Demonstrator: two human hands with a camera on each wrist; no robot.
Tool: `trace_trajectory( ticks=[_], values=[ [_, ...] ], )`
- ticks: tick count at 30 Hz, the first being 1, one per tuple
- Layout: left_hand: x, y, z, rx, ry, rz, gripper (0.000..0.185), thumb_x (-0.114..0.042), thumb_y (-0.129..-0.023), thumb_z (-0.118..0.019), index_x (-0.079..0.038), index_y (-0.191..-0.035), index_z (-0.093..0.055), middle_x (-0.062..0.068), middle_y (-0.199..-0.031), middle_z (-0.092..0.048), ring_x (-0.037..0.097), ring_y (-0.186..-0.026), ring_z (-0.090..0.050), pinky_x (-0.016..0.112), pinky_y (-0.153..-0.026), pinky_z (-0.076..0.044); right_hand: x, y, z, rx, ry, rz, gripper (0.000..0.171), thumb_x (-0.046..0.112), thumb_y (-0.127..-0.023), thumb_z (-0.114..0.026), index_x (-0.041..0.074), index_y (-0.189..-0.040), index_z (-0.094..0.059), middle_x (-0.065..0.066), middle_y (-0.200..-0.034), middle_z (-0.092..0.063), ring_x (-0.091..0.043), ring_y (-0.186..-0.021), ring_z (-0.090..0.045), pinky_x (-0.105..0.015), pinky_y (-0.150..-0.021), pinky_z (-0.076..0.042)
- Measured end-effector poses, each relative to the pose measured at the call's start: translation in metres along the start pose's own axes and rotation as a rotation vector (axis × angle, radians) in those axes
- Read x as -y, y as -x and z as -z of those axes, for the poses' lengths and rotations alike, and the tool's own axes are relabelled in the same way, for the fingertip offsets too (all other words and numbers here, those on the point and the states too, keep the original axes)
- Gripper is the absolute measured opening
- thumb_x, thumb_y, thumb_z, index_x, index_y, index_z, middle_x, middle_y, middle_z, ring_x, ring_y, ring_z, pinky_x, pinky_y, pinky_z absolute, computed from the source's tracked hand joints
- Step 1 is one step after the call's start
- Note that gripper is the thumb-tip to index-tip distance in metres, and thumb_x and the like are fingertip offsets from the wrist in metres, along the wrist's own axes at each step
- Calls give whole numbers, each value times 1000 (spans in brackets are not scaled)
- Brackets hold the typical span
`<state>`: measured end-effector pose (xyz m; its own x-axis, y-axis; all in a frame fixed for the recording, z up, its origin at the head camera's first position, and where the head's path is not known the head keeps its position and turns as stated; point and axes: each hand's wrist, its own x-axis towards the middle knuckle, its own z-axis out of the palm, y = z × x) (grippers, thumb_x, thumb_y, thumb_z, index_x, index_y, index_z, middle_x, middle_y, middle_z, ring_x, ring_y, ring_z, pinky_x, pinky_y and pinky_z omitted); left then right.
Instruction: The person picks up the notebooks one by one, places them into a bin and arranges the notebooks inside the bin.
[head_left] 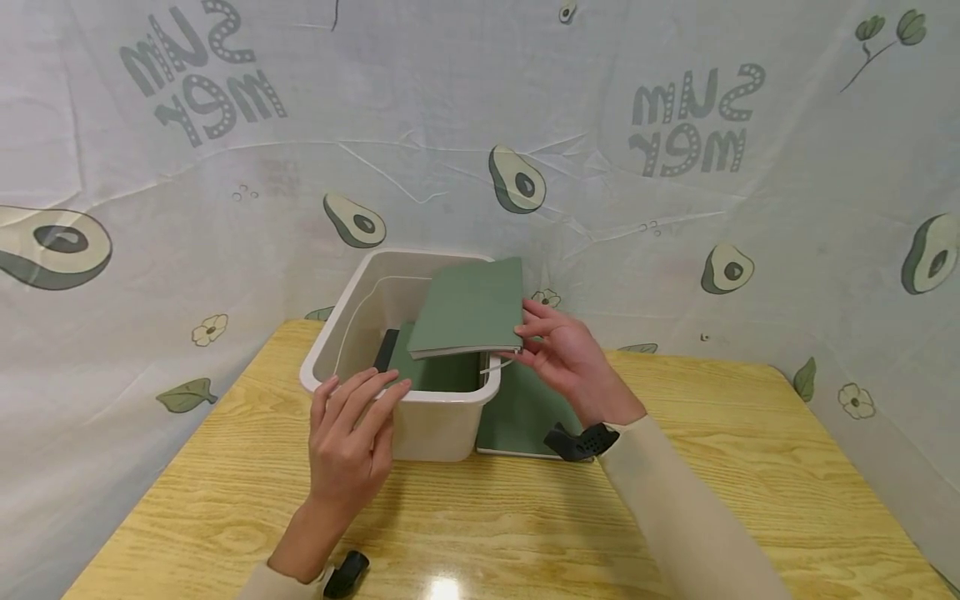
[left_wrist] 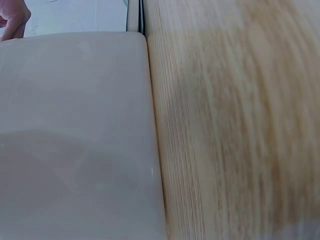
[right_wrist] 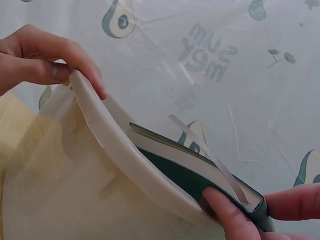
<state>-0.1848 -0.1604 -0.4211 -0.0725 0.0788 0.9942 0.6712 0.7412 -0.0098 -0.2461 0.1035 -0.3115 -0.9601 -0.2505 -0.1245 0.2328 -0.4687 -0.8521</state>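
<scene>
Fingers of the right hand point(head_left: 564, 357) are pinching the green notebook point(head_left: 471, 310) by its corner, tilted over the white bin point(head_left: 442, 421); the left hand point(head_left: 351, 433), fingers straight, is resting on the rim; such a thin hold risks the notebook slipping and catching the rim rather than landing on the notebook inside point(head_left: 438, 371).

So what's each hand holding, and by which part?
Right hand pinches the green notebook at its near corner. Left hand rests on the white bin's near rim.
</scene>
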Motion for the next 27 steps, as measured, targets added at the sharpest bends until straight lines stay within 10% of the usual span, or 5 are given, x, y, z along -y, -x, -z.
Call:
trace_trajectory(
  ticks=[27],
  values=[
    [-2,-2,-2,-17,9,10,30,-13,-105,-53,-4,-110,-82,19,-111,-80,41,-106,-71,41,-124,-34,-11,-24,-48,-36,124,2,69,-13,-99,-47,9,-164,-40,-14,-163,-50,-42,-143,-56,-59,-115,-44]
  ],
)
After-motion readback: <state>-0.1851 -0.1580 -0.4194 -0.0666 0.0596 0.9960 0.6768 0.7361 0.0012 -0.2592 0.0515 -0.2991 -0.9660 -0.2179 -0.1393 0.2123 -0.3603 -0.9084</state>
